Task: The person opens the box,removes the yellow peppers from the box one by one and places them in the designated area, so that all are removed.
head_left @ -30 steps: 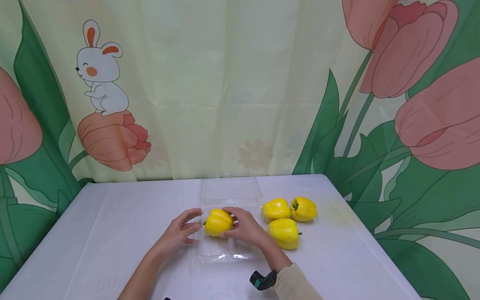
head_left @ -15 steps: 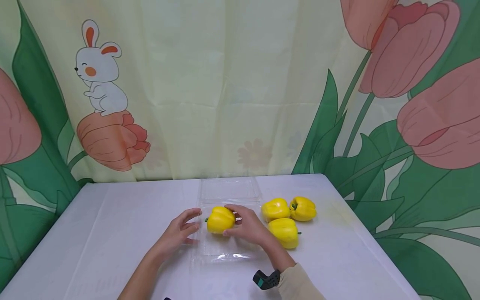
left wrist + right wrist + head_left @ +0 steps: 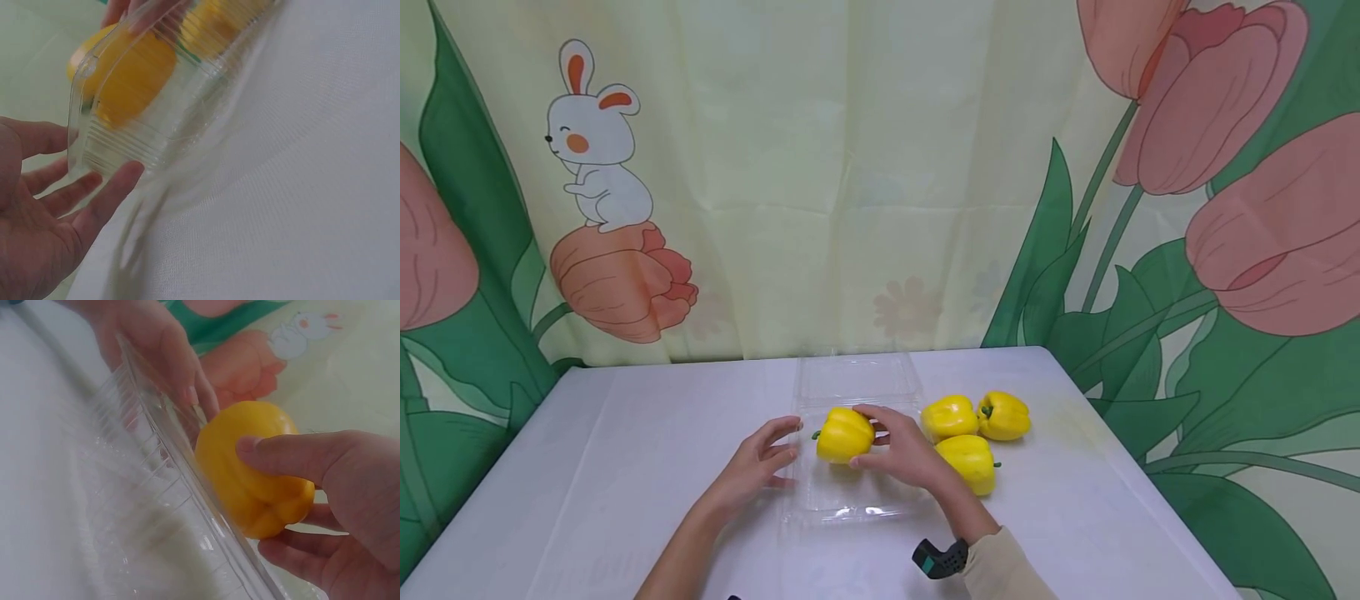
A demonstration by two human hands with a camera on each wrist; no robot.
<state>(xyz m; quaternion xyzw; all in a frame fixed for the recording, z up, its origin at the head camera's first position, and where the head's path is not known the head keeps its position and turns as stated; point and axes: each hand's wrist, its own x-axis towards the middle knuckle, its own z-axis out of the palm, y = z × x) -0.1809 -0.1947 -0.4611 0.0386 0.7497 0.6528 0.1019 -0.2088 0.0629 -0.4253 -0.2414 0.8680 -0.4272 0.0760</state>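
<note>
A yellow bell pepper (image 3: 845, 435) with a green stem is held over the clear plastic container (image 3: 820, 502). My right hand (image 3: 901, 448) grips it from the right, thumb on the near side and fingers behind, as the right wrist view shows. My left hand (image 3: 760, 462) is at the container's left wall, its fingers spread and loosely bent. Seen from the left wrist, the fingertips (image 3: 132, 170) are against or very near the outside of that wall. The container's hinged lid (image 3: 857, 379) lies folded back toward the curtain.
To the right of the container are three more yellow bell peppers: one at the back left (image 3: 951, 417), one at the back right (image 3: 1004, 416) and one nearer me (image 3: 968, 464). The white-covered table (image 3: 647, 450) ends at a printed curtain (image 3: 790, 167).
The right hand has carried the bell pepper slightly right and away from me, up in the head view. The left hand has stayed at the container's left wall. The other peppers have not moved.
</note>
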